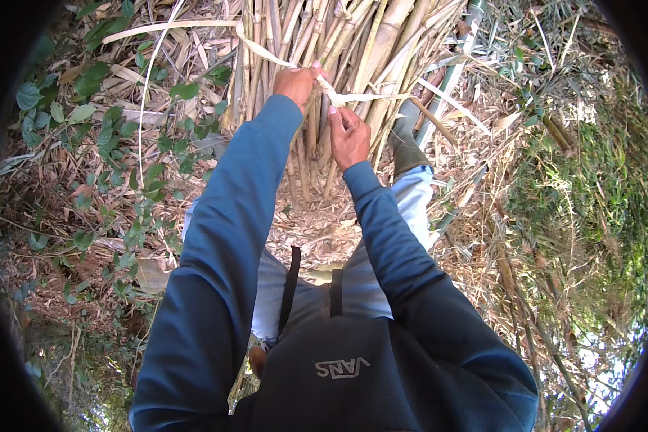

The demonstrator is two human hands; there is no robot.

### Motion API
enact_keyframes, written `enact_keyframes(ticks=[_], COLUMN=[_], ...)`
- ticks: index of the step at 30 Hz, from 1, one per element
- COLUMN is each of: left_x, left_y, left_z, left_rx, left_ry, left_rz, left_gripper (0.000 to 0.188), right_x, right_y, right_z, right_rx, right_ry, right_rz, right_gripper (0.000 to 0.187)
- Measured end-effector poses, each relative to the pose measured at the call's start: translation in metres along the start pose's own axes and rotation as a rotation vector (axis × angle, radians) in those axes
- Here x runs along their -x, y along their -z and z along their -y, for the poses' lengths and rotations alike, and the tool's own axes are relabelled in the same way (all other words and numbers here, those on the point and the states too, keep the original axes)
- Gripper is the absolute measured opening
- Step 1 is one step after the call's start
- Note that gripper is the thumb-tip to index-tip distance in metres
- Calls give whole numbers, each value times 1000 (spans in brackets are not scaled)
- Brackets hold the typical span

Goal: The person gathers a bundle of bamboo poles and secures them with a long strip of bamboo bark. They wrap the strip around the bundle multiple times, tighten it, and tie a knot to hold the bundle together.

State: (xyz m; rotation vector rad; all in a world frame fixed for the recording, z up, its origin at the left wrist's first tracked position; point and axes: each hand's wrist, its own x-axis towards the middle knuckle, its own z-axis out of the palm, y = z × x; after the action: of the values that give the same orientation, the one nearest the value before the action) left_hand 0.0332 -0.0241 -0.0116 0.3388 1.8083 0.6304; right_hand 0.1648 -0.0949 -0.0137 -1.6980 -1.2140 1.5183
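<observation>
A thick bundle of dry, yellowish bamboo stalks (381, 43) fills the top middle of the view. Across its near side runs a pale, flat bamboo strip (371, 97), twisted on itself between my two hands. My left hand (295, 85) is closed on the strip at the twist, with thumb and fingers pinching it. Just below and to the right, my right hand (351, 135) is curled, its thumb and finger pinching the strip under the twist. One end of the strip sticks out right, the other far left. How the strip passes behind the bundle is hidden.
My boot (409, 147) stands close to the bundle's right side, next to a long greenish pole (450, 79). Dry leaves and husks (324, 234) cover the ground. Green leafy plants (108, 137) grow at the left, and fallen canes (511, 277) lie at the right.
</observation>
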Motion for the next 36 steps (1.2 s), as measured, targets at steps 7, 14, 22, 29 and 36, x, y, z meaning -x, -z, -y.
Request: enact_keyframes(ticks=[7,14,22,29,36], left_x=[-18,-14,-18,-39,-57], left_y=[-16,-21,20,3,-19], left_z=[-17,-8,10,3,-31], left_rx=[-477,-476,624,824,978], left_ry=[-52,1,188,180,167], left_rz=[-308,-229,-264,-356,-303], left_gripper=[24,21,35,29,26], right_x=[-10,-11,-10,-53,-115], right_y=[14,25,30,63,56], right_z=[-14,-28,1,13,23], right_rx=[148,147,270,473,355], right_ry=[119,75,145,391,276], right_rz=[100,160,268,136,623], right_gripper=[28,26,28,25,31])
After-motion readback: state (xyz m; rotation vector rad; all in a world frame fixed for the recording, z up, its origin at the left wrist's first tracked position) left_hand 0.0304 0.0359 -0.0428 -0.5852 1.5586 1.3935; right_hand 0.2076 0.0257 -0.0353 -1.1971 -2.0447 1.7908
